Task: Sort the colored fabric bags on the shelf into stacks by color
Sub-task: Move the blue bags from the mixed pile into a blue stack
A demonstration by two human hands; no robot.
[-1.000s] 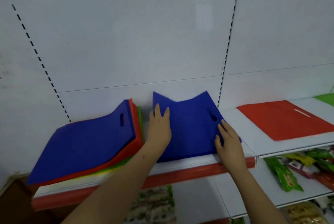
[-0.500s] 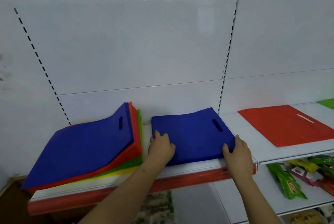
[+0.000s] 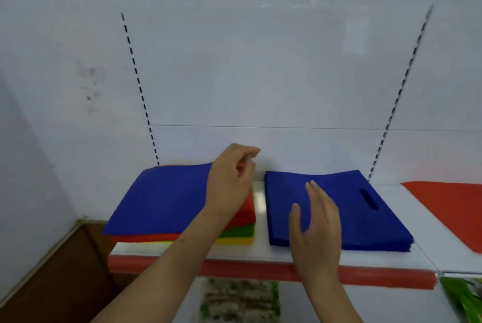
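Blue bag [image 3: 167, 197] hides mixed pile [image 3: 242, 231] beneath.

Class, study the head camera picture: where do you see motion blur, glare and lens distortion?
Head view: left hand slightly blurred at the fingertips; glare patch on the white shelf between the stacks; slotted uprights lean inward, wide-angle distortion.

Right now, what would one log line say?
left hand: over mixed stack, empty | right hand: open above blue stack | red bag: apart, right
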